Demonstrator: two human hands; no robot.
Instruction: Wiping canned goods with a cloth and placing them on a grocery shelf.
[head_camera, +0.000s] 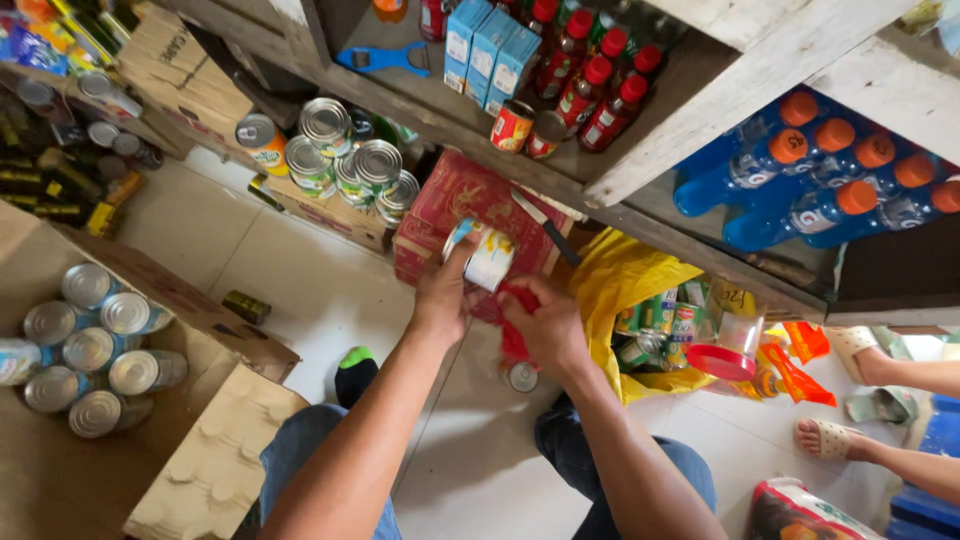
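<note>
We are gripping a tin can (489, 258) with a white and yellow label in our left hand (443, 297), the thumb and fingers curling around its lower end while it is tilting up above the fist. Our right hand (545, 325) is sitting just beside the left one, its fingers closing on a red cloth (513, 335) that is touching the can's lower side and hanging below the palm. Directly beyond both hands a red carton (470, 195) is lying with a knife (545, 228) resting on top of it. Below the right hand, on the tiled floor (310, 290), a single can (521, 376) is standing. To the right of the right hand a yellow plastic bag (610, 280) is holding more cans. Far left of the left hand an open cardboard box (180, 300) is holding silver-topped cans (90, 350). At the far right another person's sandalled feet (835, 438) are showing.
</note>
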